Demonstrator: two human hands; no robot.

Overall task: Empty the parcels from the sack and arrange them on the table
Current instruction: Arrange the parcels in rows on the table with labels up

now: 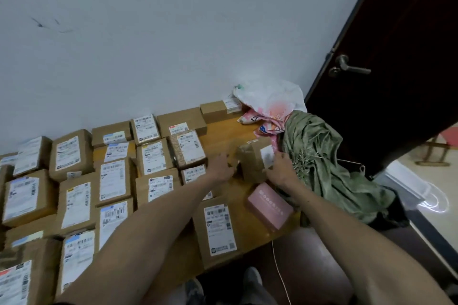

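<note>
A brown cardboard parcel (252,161) with a white label stands on the wooden table (223,138) just in front of the green sack (319,156). My left hand (220,168) holds its left side and my right hand (281,171) holds its right side, next to the sack's mouth. Several labelled cardboard parcels (111,181) lie in rows across the left and middle of the table. A pink box (270,204) lies near the table's right front corner, under my right forearm.
A white and pink plastic bag (270,104) lies at the table's far right corner against the wall. A dark door (396,57) stands open on the right. The green sack hangs over the table's right edge. A thin white cord (278,270) hangs below the front edge.
</note>
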